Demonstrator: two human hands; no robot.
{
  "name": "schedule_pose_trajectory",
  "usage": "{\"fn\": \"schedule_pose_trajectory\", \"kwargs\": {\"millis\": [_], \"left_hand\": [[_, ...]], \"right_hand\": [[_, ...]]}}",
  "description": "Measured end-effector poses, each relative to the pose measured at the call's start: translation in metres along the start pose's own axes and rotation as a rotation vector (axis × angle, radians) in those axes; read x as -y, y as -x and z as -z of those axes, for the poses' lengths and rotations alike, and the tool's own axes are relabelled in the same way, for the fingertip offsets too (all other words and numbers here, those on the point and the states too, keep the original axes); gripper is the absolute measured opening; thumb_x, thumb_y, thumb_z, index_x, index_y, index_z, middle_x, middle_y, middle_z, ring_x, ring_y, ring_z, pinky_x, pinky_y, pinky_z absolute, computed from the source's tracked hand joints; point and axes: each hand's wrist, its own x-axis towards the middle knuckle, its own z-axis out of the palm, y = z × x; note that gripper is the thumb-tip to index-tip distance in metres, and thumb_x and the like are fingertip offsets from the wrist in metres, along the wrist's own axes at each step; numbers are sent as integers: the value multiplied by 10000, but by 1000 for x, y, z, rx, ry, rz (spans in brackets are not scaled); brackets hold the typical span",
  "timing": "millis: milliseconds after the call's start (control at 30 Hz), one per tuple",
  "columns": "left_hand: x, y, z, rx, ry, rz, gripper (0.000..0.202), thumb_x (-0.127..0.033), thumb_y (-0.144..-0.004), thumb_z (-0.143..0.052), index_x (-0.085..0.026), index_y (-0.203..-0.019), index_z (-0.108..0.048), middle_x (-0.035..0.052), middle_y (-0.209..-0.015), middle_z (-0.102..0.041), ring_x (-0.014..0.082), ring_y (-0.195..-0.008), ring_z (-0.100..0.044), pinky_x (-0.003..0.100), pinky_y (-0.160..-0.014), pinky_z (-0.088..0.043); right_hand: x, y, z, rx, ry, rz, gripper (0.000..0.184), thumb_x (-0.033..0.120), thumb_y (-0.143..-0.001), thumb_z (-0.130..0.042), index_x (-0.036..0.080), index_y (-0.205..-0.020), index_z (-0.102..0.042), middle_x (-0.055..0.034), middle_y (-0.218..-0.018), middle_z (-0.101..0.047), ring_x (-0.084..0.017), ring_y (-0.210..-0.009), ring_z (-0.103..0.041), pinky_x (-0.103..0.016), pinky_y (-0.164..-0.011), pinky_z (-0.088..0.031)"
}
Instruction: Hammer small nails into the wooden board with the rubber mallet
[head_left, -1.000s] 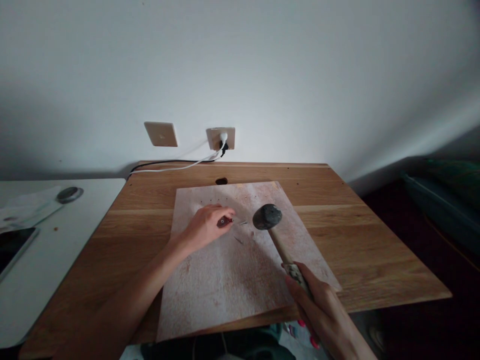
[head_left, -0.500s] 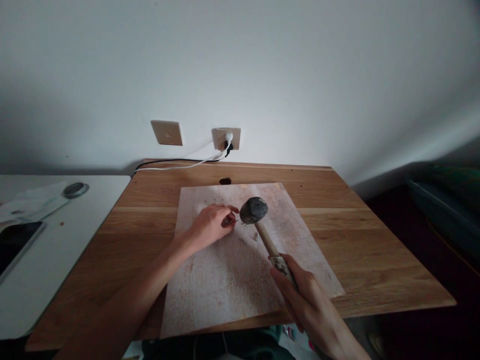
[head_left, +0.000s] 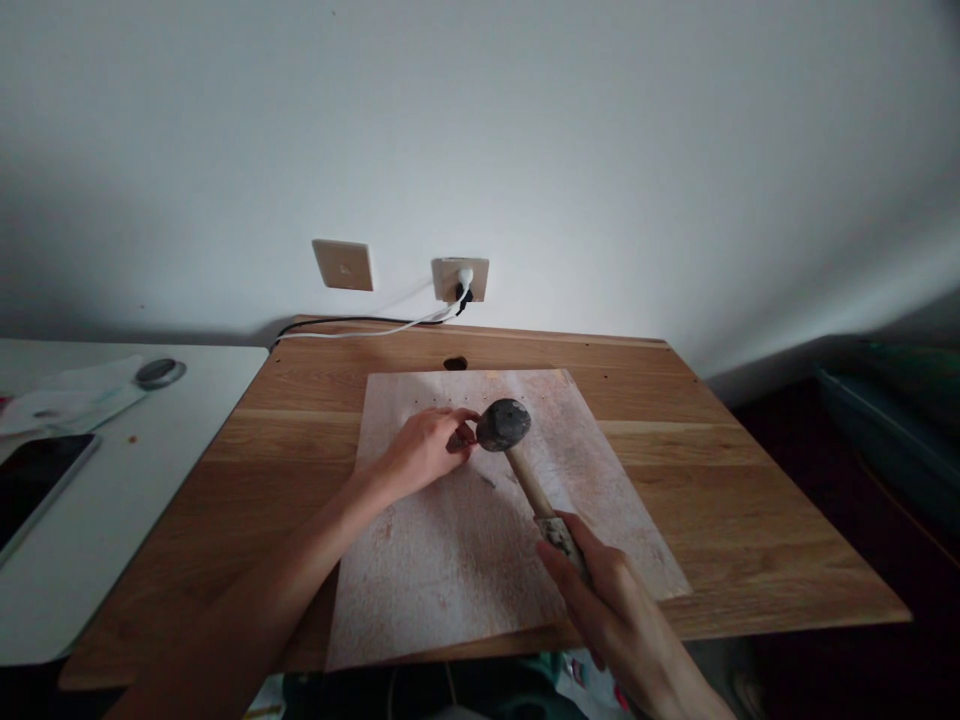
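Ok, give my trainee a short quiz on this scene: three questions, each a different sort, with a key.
1. Fill the gap: over the board, the right hand grips the mallet by its ____.
2. True or false: the phone lies on the board.
3. Multiple choice: of the two wall plates, which holds the plugs? A) the left one in the picture; B) the right one in the picture; C) neither.

Key: 1 handle; 2 false, it lies on the white table; 3 B.
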Motion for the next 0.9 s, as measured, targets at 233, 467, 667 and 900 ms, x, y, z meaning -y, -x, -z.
{"fn": "schedule_pose_trajectory", "kwargs": {"millis": [233,467,667,900], "left_hand": [[-1,0,2,1,8,-1,403,-42,-812,-764,-212,-1175,-726,25,-954,-818,224,-936,-780,329,-856,-596],[2,1,-1,-9,64,-15,397,-51,-842,-745,-196,-1212,-726,32,-951,-821,210,-913,-782,330,-856,-605],[2,1,-1,-7,58,-15,420,-46,-833,-746,-195,-1225,-722,29,-936,-818,216,-921,-782,337,-868,-603],[2,0,-2,1,43,-16,444,-22,-807,-746,-200,-1212,-719,29,-946,-817,220,-923,-779,330,-858,-597]], "right_hand": [[2,1,1,-14,17,-26,497,637,-1074,-469,188,-1242,-598,104,-566,-463,-100,-397,-407,-216,-363,-281],[8,1,2,-38,4,-23,488,650,-1066,-480,200,-1200,-611,111,-507,-432,-114,-400,-403,-220,-381,-303],[9,2,3,-14,-3,-29,482,643,-1069,-477,195,-1201,-592,112,-525,-426,-112,-402,-400,-222,-375,-281],[5,2,1,-24,4,-3,481,635,-1074,-474,190,-1204,-601,101,-558,-447,-116,-437,-408,-234,-403,-298]]}}
